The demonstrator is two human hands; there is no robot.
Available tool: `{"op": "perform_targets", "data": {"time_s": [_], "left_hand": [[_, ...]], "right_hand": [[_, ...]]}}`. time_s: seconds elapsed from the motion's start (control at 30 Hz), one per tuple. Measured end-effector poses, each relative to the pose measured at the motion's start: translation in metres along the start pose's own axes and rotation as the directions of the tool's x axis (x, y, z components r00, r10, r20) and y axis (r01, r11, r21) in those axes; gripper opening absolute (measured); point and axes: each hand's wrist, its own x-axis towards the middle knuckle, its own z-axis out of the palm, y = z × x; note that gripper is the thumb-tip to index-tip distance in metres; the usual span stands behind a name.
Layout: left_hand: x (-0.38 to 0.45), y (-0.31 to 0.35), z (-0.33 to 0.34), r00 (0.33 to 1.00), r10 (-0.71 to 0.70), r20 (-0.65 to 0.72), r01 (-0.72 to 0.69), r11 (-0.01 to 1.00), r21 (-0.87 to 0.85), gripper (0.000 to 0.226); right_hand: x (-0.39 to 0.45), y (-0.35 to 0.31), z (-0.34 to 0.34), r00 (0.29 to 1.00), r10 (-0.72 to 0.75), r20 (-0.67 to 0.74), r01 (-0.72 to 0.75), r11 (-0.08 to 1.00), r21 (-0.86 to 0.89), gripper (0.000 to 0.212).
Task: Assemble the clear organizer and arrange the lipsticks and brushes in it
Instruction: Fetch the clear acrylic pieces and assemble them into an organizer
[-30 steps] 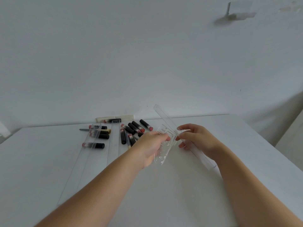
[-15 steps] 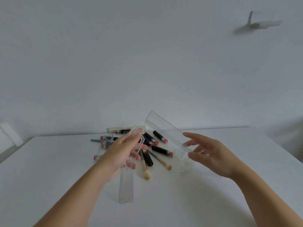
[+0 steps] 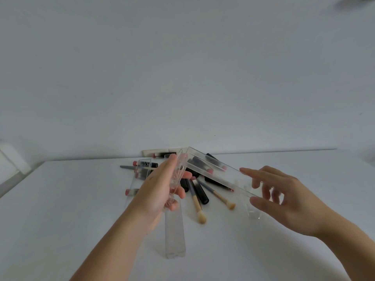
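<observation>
The left hand (image 3: pixel 162 187) grips a slotted clear piece (image 3: pixel 177 180) edge-on over the table (image 3: pixel 60 209), while the right hand (image 3: pixel 284 197) pinches a long clear panel (image 3: pixel 215 171) slanting toward eleven o'clock. The person should line the panel's far edge with a slot and press gently, keeping clear of the lipsticks (image 3: pixel 199 191) and brushes (image 3: pixel 196 205) lying underneath.

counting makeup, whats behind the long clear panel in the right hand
Through the long clear panel, blurred black lipsticks with pink ends lie on the table. The right hand covers the panel's near end, and the left hand hides more, so no count.
</observation>
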Motion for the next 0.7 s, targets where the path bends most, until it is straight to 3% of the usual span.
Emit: {"op": "perform_targets", "data": {"time_s": [0.17, 0.47, 0.7], "left_hand": [[0.003, -0.006, 0.002, 0.999, 0.000, -0.040, 0.003, 0.996, 0.088, 0.047], [0.004, -0.014, -0.001, 0.996, 0.055, -0.072, -0.021, 0.912, 0.409, 0.080], [0.003, -0.016, 0.000, 0.988, 0.139, -0.064, -0.094, 0.882, 0.462, 0.055]], "right_hand": [[-0.003, -0.002, 0.000, 1.000, -0.012, -0.006, 0.012, 1.000, 0.005, 0.056], [-0.007, -0.005, 0.001, 1.000, -0.003, 0.016, 0.004, 0.997, -0.080, 0.060], [-0.008, -0.009, 0.002, 1.000, -0.014, 0.008, 0.015, 0.985, -0.170, 0.060]]}}
